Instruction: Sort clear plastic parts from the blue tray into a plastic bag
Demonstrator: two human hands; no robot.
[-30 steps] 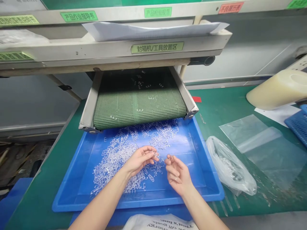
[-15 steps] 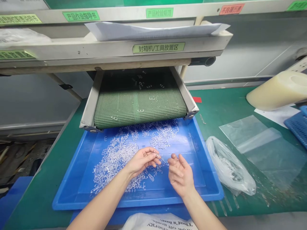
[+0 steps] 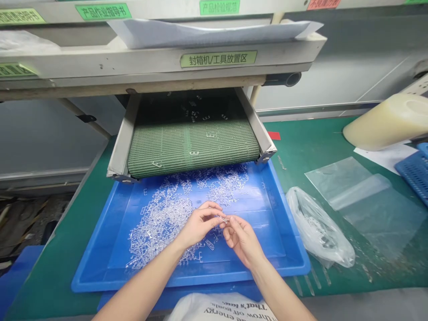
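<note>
Bare hands meet at a small clear plastic piece [image 3: 225,220] above a blue tray [image 3: 284,270]

Thumb and fingers of the left hand [image 3: 202,224] are drawn narrow, holding the clear plastic piece from its 9 o'clock side, while the right hand [image 3: 243,241] pinches in from 3 o'clock, its other fingers curled. The hands are together over the middle of the blue tray. From 8 to 11 o'clock of them spreads a dense heap of similar pieces [image 3: 162,223], with another cluster [image 3: 222,188] at 12, by the lip of a green conveyor belt [image 3: 187,149] that carries a few scattered pieces. At 3 o'clock, just beside the tray on the green work surface [image 3: 301,156], sits a translucent bag of small pieces [image 3: 321,229], with a flat clear plastic sheet [image 3: 361,191] beyond it. A pale yellow roll [image 3: 377,125] lies at 2 o'clock, near a blue perforated basket [image 3: 414,171], and white fabric with printed lettering [image 3: 224,308] shows at 6 o'clock
</note>
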